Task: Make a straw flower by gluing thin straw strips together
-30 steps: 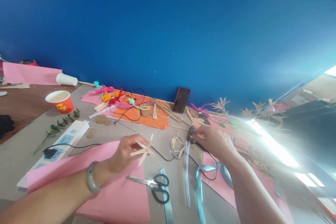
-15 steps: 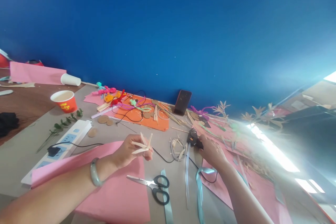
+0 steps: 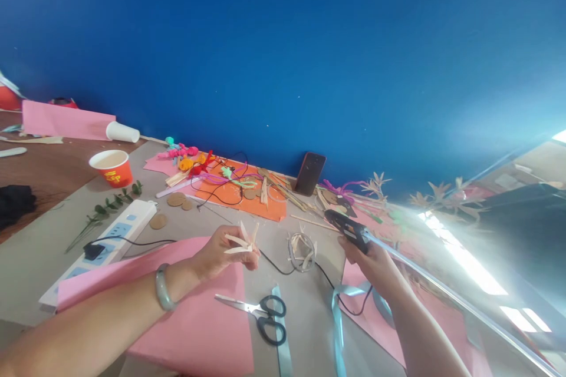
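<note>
Between the fingers of my left hand (image 3: 230, 250) is a small flower shape of pale, pointed strips (image 3: 244, 242), held over a pink sheet (image 3: 207, 318). My right hand (image 3: 369, 259) is wrapped round a black hot glue gun (image 3: 349, 228), its nose pointing left and away from me. A long clear glue stick (image 3: 442, 288) runs out of the gun's rear to the lower right. Scissors with black handles (image 3: 269, 312) lie partly open between the hands, across a light blue ribbon (image 3: 283, 347). Near the right hand sits a clear ring with pale strips inside (image 3: 302, 251).
A white power strip (image 3: 137, 215) with a black plug lies at left, beside a red paper cup (image 3: 112, 169) and a green leaf sprig (image 3: 106, 206). A phone (image 3: 310, 174) leans on the blue wall (image 3: 283, 59). Craft scraps cover an orange sheet (image 3: 239, 203).
My right hand has lifted the glue gun and turned it, so the glue stick that hung down toward me now stretches to the lower right. The left hand keeps its hold.
</note>
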`<state>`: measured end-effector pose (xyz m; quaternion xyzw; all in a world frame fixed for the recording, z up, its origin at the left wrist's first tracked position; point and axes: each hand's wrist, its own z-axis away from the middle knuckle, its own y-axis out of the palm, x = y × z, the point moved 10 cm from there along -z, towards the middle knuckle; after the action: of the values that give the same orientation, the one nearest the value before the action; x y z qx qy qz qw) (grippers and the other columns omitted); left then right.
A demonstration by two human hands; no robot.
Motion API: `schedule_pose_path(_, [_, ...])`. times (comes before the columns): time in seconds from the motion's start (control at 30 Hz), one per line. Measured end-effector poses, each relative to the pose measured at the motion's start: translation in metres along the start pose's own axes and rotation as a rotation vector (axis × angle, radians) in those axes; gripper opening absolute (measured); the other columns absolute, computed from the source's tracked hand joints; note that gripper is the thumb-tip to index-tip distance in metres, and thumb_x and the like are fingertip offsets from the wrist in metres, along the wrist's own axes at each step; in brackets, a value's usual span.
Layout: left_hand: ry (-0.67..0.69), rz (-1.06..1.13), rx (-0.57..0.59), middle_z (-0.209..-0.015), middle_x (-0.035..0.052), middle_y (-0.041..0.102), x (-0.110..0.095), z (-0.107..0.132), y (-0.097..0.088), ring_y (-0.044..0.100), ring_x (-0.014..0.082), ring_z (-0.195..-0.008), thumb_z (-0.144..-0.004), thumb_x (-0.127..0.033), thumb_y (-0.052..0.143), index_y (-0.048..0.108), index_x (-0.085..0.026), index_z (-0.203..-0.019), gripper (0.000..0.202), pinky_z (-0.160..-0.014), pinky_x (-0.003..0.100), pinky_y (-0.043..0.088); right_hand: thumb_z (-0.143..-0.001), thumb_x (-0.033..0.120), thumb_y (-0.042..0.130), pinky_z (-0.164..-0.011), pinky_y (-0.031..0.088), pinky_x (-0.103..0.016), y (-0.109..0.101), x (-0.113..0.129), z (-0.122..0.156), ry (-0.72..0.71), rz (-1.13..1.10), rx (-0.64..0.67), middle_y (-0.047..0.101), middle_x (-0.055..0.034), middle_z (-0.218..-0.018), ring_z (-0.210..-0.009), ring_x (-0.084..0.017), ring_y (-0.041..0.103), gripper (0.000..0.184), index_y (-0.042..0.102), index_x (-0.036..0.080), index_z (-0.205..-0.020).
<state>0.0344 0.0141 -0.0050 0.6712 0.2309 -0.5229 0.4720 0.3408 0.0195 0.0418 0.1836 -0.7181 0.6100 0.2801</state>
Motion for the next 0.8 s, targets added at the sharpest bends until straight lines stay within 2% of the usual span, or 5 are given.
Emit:
schedule_pose_path(0.13, [0.008, -0.01, 0.006, -0.062, 0.0044, 0.067, -0.002, 0.0, 0.002, 0.063, 0.0162, -0.058, -0.065, -0.023, 0.079, 0.064, -0.011, -0.066, 0.019, -0.058, 0.028, 0.05, -0.083, 0.058, 0.048, -0.051, 0.035, -0.027, 0.028, 0.044, 0.026, -0.077, -0.225, 0.27, 0.044, 0.0021, -0.052, -0.05, -0.013, 0.041, 0.044, 0.052, 0.019, -0.067])
schedule_pose_path(0.3, [-0.01, -0.009, -0.003, -0.062, 0.0042, 0.067, 0.0, 0.0, 0.001, 0.064, 0.0168, -0.058, -0.068, -0.023, 0.077, 0.065, -0.011, -0.071, 0.017, -0.059, 0.029, 0.05, -0.088, 0.055, 0.045, -0.052, 0.036, -0.027, 0.054, 0.084, 0.062, -0.144, -0.365, 0.47, 0.045, 0.0011, -0.057, -0.053, -0.013, 0.043, 0.042, 0.053, 0.017, -0.073])
schedule_pose_path(0.53, [-0.016, 0.007, -0.041, -0.061, 0.005, 0.069, 0.004, -0.001, -0.004, 0.065, 0.0166, -0.057, -0.068, -0.026, 0.077, 0.062, -0.012, -0.069, 0.021, -0.059, 0.028, 0.051, -0.09, 0.056, 0.041, -0.054, 0.041, -0.026, 0.068, 0.107, 0.085, -0.18, -0.203, 0.548, 0.05, -0.0011, -0.063, -0.059, -0.015, 0.049, 0.044, 0.057, 0.016, -0.083])
schedule_pose_path(0.7, [-0.022, 0.029, -0.057, -0.06, 0.0049, 0.069, 0.003, -0.001, -0.004, 0.066, 0.0171, -0.057, -0.066, -0.028, 0.079, 0.06, -0.013, -0.069, 0.024, -0.059, 0.028, 0.052, -0.09, 0.052, 0.042, -0.049, 0.043, -0.024, 0.066, 0.138, 0.09, -0.278, -0.093, 0.512, 0.056, -0.0018, -0.064, -0.056, -0.015, 0.051, 0.038, 0.059, 0.02, -0.082])
schedule_pose_path(0.8, [-0.022, 0.052, -0.046, -0.06, 0.0048, 0.069, 0.001, -0.001, -0.003, 0.066, 0.0172, -0.057, -0.066, -0.029, 0.079, 0.059, -0.013, -0.068, 0.025, -0.06, 0.029, 0.053, -0.091, 0.052, 0.039, -0.046, 0.042, -0.024, 0.069, 0.143, 0.087, -0.286, -0.011, 0.488, 0.054, -0.0011, -0.06, -0.053, -0.015, 0.05, 0.039, 0.059, 0.02, -0.081])
